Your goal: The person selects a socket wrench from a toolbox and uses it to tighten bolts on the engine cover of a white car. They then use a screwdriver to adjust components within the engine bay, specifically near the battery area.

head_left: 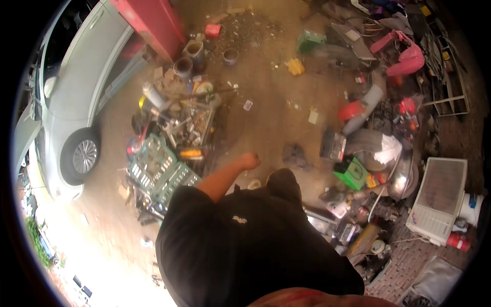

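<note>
My left hand (pixel 250 161) reaches out in front of my black shirt, over the brown ground. Its fingers look curled into a loose fist, and nothing shows in or sticking out of it. My right hand is out of sight. To the left of my arm lies an open green tool case (pixel 166 171) with rows of sockets. Just beyond that case is an orange-handled tool (pixel 191 153). A tray (pixel 209 125) heaped with metal tools and parts sits farther off. Past my left hand, to its right, a dark rag-like lump (pixel 295 155) lies on the ground.
A silver car (pixel 82 92) stands at the left, near a red post (pixel 153 28). Buckets (pixel 195 49) stand at its foot. Along the right are a green box (pixel 350 173), tyres, hoses and a white air-conditioner-like unit (pixel 438 199). A yellow piece (pixel 295 66) lies far ahead.
</note>
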The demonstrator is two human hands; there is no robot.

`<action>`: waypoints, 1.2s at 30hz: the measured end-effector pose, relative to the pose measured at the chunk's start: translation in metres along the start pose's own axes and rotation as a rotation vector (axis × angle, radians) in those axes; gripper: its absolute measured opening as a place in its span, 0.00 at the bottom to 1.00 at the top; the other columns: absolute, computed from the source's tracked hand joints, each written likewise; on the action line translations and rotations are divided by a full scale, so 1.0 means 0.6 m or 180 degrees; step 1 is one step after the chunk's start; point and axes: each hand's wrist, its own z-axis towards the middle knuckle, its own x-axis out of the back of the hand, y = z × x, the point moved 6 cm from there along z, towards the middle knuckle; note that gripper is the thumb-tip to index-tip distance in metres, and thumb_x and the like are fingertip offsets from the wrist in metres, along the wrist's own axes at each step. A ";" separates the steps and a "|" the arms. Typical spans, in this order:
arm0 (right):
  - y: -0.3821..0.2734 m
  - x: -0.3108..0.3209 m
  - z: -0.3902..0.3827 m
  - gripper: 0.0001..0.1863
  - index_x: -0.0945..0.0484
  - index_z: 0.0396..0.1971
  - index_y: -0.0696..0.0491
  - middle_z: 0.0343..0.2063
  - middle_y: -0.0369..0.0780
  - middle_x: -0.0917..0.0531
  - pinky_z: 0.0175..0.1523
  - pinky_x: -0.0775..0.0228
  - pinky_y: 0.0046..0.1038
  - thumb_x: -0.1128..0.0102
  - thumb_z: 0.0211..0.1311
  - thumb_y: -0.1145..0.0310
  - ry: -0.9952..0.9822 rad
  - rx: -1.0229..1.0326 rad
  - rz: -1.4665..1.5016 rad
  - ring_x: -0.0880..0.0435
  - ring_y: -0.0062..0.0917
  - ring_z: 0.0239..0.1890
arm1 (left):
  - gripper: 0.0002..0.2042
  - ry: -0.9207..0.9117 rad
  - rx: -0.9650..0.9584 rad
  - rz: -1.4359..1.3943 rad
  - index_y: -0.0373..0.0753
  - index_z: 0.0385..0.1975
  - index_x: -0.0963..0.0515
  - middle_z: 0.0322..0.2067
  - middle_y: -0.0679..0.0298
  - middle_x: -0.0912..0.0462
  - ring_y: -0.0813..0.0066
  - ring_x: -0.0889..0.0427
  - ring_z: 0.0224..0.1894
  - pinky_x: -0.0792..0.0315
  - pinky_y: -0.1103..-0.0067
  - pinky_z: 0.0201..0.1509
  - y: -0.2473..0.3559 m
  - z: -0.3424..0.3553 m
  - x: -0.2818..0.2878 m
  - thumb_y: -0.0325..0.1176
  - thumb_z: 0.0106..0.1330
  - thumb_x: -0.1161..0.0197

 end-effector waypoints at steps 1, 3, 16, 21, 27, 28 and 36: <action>-0.075 -0.003 0.013 0.13 0.33 0.20 0.46 0.13 0.35 0.36 0.19 0.45 0.30 0.48 0.65 0.61 -0.0018 0.0038 -0.0124 0.36 0.26 0.14 | 0.23 0.0045 -0.0167 -0.0100 0.36 0.51 0.21 0.44 0.48 0.16 0.51 0.17 0.50 0.24 0.63 0.54 0.049 0.050 0.044 0.45 0.62 0.41; -0.232 -0.011 0.048 0.13 0.32 0.20 0.46 0.14 0.36 0.34 0.19 0.44 0.30 0.47 0.64 0.61 -0.0068 0.0090 -0.0476 0.34 0.28 0.14 | 0.23 0.0224 -0.0319 -0.0163 0.37 0.52 0.22 0.44 0.50 0.15 0.52 0.17 0.49 0.24 0.64 0.54 0.111 0.148 0.158 0.46 0.62 0.41; -1.561 -0.416 0.265 0.12 0.25 0.32 0.54 0.20 0.37 0.24 0.23 0.34 0.29 0.46 0.68 0.59 -0.0088 0.1663 -0.0784 0.25 0.24 0.19 | 0.13 -0.0513 0.0491 0.1802 0.46 0.39 0.16 0.39 0.54 0.14 0.54 0.15 0.42 0.22 0.63 0.44 -0.176 0.372 0.499 0.40 0.60 0.42; -1.928 -0.571 0.288 0.13 0.24 0.37 0.54 0.24 0.38 0.20 0.31 0.25 0.32 0.47 0.68 0.58 -0.0016 0.2023 -0.1142 0.21 0.27 0.25 | 0.17 -0.0498 0.1813 0.0412 0.45 0.46 0.15 0.48 0.56 0.15 0.59 0.16 0.50 0.22 0.67 0.51 -0.114 0.604 0.765 0.42 0.65 0.46; -2.004 -0.674 0.280 0.15 0.21 0.38 0.57 0.27 0.41 0.16 0.28 0.25 0.33 0.50 0.71 0.60 -0.0241 0.0717 -0.1756 0.18 0.29 0.25 | 0.23 0.0986 0.1764 -0.0826 0.35 0.48 0.20 0.47 0.43 0.18 0.48 0.19 0.52 0.26 0.63 0.55 0.120 1.059 1.235 0.47 0.60 0.41; -2.018 -0.701 0.291 0.15 0.21 0.39 0.57 0.27 0.41 0.17 0.28 0.25 0.33 0.49 0.70 0.60 -0.0273 0.0558 -0.1851 0.18 0.29 0.25 | 0.25 0.1078 0.1024 -0.0662 0.34 0.52 0.23 0.49 0.43 0.19 0.47 0.20 0.53 0.26 0.63 0.56 0.192 1.130 1.349 0.47 0.61 0.41; -2.486 -0.993 0.400 0.13 0.22 0.40 0.56 0.27 0.41 0.17 0.27 0.28 0.33 0.47 0.68 0.62 -0.0296 0.0427 -0.2237 0.20 0.28 0.25 | 0.26 0.1685 0.0236 -0.0925 0.35 0.60 0.28 0.57 0.45 0.23 0.49 0.25 0.60 0.32 0.63 0.64 0.399 1.483 1.922 0.46 0.68 0.44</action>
